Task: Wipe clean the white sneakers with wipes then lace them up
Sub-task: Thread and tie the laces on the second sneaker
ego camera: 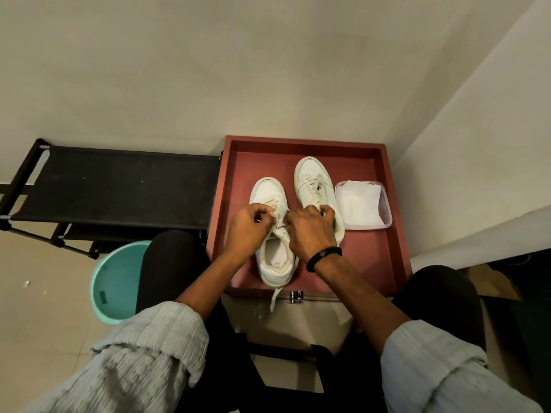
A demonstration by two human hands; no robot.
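Pinching the cream lace [281, 219] over the tongue, the fingers [266, 215] of the left hand [250, 226] curl tight around it. The right hand [310, 231] sits just beside, fingers curled too (its back hides whether they grasp the lace, so I cannot tell). Both hands hover over the near white sneaker [273, 257], whose loose lace end [275, 298] hangs past the front rim of the red tray [378, 263]. The second sneaker [311, 178] stands beside it, laced, further back. A clear tub of wipes [362, 205] rests at the tray's right. A black wristband [324, 257] circles the right wrist. A teal basin [114, 281] stands on the floor, left.
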